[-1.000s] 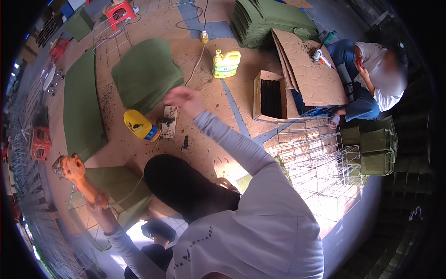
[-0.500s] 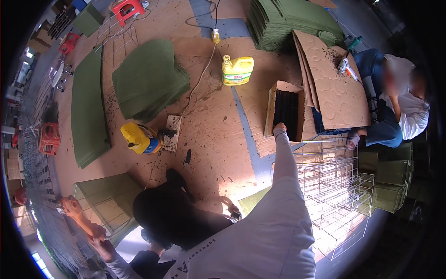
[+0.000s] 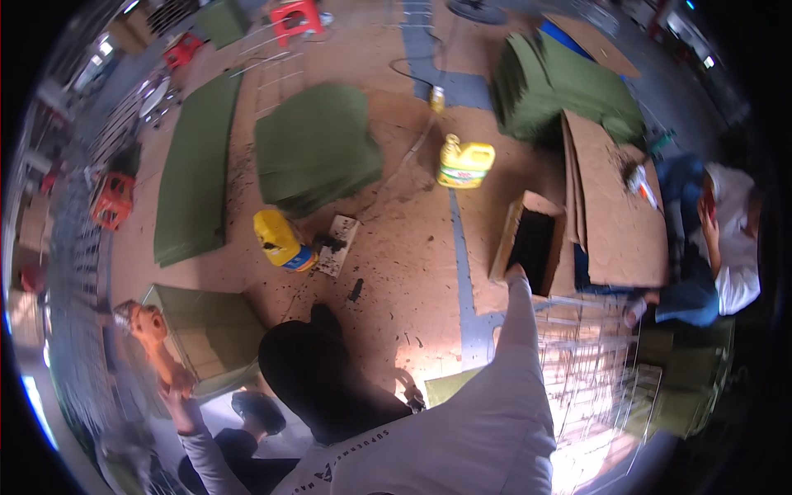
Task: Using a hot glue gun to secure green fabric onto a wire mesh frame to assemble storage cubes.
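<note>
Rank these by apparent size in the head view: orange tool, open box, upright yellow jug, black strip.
1. Open box
2. Orange tool and upright yellow jug: too close to rank; the tool may simply be nearer the camera
3. Black strip

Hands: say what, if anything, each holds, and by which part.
The left hand grips the orange tool by its handle. The right hand is at the box; whether it grips anything is unclear.

We see here a workshop: brown cardboard (image 3: 404, 239) is spread underfoot, and around we find stacked green sheets (image 3: 318, 140), wire frames (image 3: 577, 330) and red stools (image 3: 295, 18).
</note>
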Demonstrator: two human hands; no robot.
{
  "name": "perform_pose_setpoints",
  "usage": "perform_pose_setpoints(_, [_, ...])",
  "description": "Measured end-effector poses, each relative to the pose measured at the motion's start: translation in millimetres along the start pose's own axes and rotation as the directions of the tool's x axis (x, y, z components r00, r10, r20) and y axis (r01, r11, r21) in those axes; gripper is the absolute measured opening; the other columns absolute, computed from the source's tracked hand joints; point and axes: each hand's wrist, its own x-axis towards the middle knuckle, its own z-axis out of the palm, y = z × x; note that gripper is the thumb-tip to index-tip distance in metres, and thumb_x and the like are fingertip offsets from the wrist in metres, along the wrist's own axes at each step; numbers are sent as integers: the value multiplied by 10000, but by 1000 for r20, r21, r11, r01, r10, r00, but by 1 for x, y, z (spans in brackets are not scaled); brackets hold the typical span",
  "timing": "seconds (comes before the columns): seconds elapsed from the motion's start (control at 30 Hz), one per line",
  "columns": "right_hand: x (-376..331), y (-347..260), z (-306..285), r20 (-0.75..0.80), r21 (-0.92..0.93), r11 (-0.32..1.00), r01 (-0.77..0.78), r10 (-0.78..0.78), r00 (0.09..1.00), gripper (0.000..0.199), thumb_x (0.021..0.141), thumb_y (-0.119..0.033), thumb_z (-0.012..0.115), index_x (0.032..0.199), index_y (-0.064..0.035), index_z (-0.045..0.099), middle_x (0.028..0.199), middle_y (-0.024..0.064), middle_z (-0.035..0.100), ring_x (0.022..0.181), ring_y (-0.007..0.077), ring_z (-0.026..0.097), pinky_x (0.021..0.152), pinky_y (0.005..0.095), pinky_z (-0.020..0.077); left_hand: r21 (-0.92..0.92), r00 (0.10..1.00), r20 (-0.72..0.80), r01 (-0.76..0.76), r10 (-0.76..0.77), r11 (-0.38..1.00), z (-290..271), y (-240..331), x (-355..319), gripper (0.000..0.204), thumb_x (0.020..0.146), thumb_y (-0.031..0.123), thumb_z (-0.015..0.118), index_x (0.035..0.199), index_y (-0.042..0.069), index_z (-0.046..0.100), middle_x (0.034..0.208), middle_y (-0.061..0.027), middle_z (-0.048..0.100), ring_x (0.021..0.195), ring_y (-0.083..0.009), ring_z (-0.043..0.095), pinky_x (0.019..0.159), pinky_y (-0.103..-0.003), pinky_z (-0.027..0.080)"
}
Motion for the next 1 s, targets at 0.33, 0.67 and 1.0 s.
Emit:
perform_pose_setpoints(0.33, [78, 44, 25, -199, -225, 961, 160, -207, 958, 221, 842, -149, 494, 916, -73, 688, 962, 127, 670, 887, 288, 647, 749, 401, 517, -160, 996, -45, 74, -82, 984, -12, 8, 8, 476, 653, 202, 624, 1043, -31, 481, 748, -32, 491, 610, -118, 481, 565, -254, 391])
perform_pose_setpoints(0.67, [-49, -56, -107, -228, 795, 596, 114, 119, 966, 94, 842, -100, 604, 901, -26, 599, 700, 85, 627, 583, 138, 581, 464, 276, 449, -231, 995, 26, 97, -93, 968, -37, -4, 6, 522, 677, 113, 642, 1162, -11, 491, 793, -10, 543, 661, -103, 543, 628, -239, 445])
perform_pose_setpoints(1.0, [-396, -406, -193, -143, 791, 142, 596, -903, 404, 203, 920, -138, 510, 1097, -40, 512, 710, -24, 460, 613, 62, 416, 545, 190, 337, -285, 990, 139, 23, 17, 958, -49, 3, 29, 618, 646, 16, 667, 1228, 1, 459, 894, 36, 515, 785, -58, 481, 712, -203, 408])
